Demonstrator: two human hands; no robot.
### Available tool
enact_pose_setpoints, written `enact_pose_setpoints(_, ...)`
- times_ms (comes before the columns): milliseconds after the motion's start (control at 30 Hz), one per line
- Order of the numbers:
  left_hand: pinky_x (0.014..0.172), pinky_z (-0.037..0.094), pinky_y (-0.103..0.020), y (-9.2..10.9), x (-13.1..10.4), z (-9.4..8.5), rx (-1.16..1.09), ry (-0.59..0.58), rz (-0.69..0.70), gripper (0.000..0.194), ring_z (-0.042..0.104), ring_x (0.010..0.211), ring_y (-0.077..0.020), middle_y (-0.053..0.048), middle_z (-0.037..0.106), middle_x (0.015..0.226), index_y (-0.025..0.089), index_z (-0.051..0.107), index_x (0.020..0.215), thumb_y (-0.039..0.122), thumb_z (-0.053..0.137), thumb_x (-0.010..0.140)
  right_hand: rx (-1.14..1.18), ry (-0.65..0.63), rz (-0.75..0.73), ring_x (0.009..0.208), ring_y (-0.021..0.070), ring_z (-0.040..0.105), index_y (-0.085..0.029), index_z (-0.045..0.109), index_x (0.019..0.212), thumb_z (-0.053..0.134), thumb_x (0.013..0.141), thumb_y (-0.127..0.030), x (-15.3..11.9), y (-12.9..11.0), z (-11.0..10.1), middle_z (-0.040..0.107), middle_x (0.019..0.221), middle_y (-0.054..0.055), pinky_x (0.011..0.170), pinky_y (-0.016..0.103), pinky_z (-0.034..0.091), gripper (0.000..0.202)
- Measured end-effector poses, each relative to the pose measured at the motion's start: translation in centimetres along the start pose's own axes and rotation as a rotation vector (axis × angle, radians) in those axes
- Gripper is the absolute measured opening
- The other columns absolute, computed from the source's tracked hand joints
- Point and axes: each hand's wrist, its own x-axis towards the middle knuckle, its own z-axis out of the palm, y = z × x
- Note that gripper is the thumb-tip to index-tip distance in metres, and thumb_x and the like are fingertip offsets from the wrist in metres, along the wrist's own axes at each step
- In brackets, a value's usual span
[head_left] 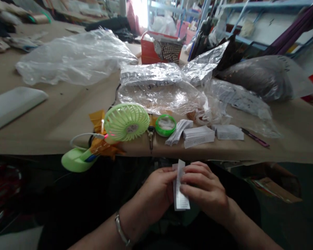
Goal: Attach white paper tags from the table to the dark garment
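Crowding the table edge (pixel 41 139): fan (pixel 126 121), label stacks (pixel 198 136).

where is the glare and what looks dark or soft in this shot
Head view: a bright window blows out white at the top; the clear plastic bags throw glare; below the table edge it falls into shadow, where both hands, left and right, hold white paper slips; edges bend and blur from the wide lens.

Green fan (pixel 126 122) — tape roll (pixel 166 125) beside.
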Motion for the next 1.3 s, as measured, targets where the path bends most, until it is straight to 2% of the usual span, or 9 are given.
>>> enact_pose_setpoints(267, 0.047, 0.038, -0.015, -0.4, 0.0, -0.7, -0.113, -0.089, 0.026, 0.014, 0.054, 0.052, -0.0057, -0.002, 0.062, 0.065, 0.008, 0.068, 0.075, 0.022, 0.070, 0.074, 0.007, -0.094, -0.055, 0.100, 0.0166, 0.062, -0.020, 0.067, 0.086, 0.053, 0.089, -0.014, 0.1, -0.7, 1.4, 0.071, 0.085, 0.002, 0.094, 0.037, 0.048, 0.015)
enact_pose_setpoints(467, 0.051, 0.043, -0.017, -0.7, 0.0, -0.6, -0.017, 0.047, 0.060, 0.018, 0.057, 0.052, -0.0072, -0.002, 0.064, 0.064, 0.009, 0.067, 0.078, 0.014, 0.077, 0.064, 0.038, -0.089, -0.009, 0.099, 0.0179, 0.061, -0.019, 0.063, 0.099, 0.055, 0.086, -0.014, 0.1, -0.9, 0.5, 0.071, 0.088, 0.003, 0.089, 0.036, 0.051, 0.016)
enact_pose_setpoints(567, 0.058, 0.051, -0.029, -0.8, 0.1, -1.2, 0.077, 0.064, 0.006, 0.022, 0.065, 0.058, -0.0164, -0.007, 0.069, 0.068, 0.010, 0.066, 0.087, 0.025, 0.073, 0.073, -0.108, -0.005, 0.117, 0.108, 0.0231, 0.057, -0.019, 0.055, 0.118, 0.055, 0.087, -0.020, -1.0, 1.7, -1.6, 0.068, 0.102, 0.009, 0.090, 0.042, 0.051, 0.031)
enact_pose_setpoints(667, 0.057, 0.052, -0.031, -0.9, 0.6, -1.8, 0.108, 0.099, -0.006, 0.023, 0.066, 0.057, -0.0186, -0.007, 0.070, 0.066, 0.011, 0.065, 0.085, 0.027, 0.074, 0.071, -0.492, 0.098, 0.396, 0.121, 0.0309, 0.046, -0.016, 0.042, 0.133, 0.050, 0.090, -0.034, -2.7, 5.7, -4.2, 0.056, 0.123, 0.017, 0.097, 0.053, 0.042, 0.047)
enact_pose_setpoints(733, 0.056, 0.051, -0.031, -1.0, 0.8, -1.9, 0.114, 0.103, -0.012, 0.025, 0.066, 0.056, -0.0186, -0.006, 0.070, 0.064, 0.011, 0.065, 0.083, 0.028, 0.076, 0.069, -0.691, 0.027, 0.489, 0.124, 0.0371, 0.041, -0.010, 0.038, 0.137, 0.050, 0.087, -0.050, -3.9, 8.0, -5.5, 0.049, 0.131, 0.021, 0.097, 0.058, 0.038, 0.065)
enact_pose_setpoints(833, 0.056, 0.051, -0.031, -1.2, 0.8, -1.8, 0.129, 0.109, -0.030, 0.026, 0.066, 0.057, -0.0194, -0.006, 0.070, 0.064, 0.011, 0.065, 0.083, 0.028, 0.076, 0.068, -0.801, -0.121, 0.527, 0.125, 0.0380, 0.040, -0.015, 0.042, 0.136, 0.050, 0.087, -0.051, -5.3, 9.5, -6.2, 0.049, 0.135, 0.018, 0.096, 0.057, 0.038, 0.061)
enact_pose_setpoints(933, 0.055, 0.051, -0.030, -1.2, 0.7, -1.8, 0.138, 0.116, -0.029, 0.024, 0.066, 0.056, -0.0190, -0.006, 0.070, 0.063, 0.010, 0.066, 0.083, 0.027, 0.075, 0.069, -0.759, -0.115, 0.474, 0.120, 0.0320, 0.047, -0.018, 0.052, 0.127, 0.051, 0.090, -0.037, -6.2, 9.7, -6.4, 0.058, 0.126, 0.013, 0.096, 0.052, 0.038, 0.042)
enact_pose_setpoints(1133, 0.056, 0.052, -0.032, -1.0, 0.5, -1.6, 0.156, 0.145, -0.028, 0.018, 0.066, 0.057, -0.0191, -0.006, 0.069, 0.064, 0.010, 0.064, 0.086, 0.024, 0.069, 0.075, -0.527, 0.156, 0.405, 0.097, 0.0225, 0.062, -0.021, 0.065, 0.097, 0.053, 0.088, -0.017, -6.6, 9.2, -7.2, 0.068, 0.100, 0.009, 0.086, 0.041, 0.049, 0.015)
enact_pose_setpoints(1300, 0.058, 0.053, -0.033, -0.8, -0.1, -0.4, 0.157, 0.112, -0.040, 0.015, 0.066, 0.058, -0.0192, -0.008, 0.069, 0.067, 0.008, 0.064, 0.087, 0.022, 0.063, 0.079, -0.153, 0.329, 0.311, 0.102, 0.0232, 0.061, -0.023, 0.063, 0.098, 0.058, 0.083, -0.008, -3.4, 4.1, -3.9, 0.066, 0.100, 0.007, 0.086, 0.044, 0.050, 0.022)
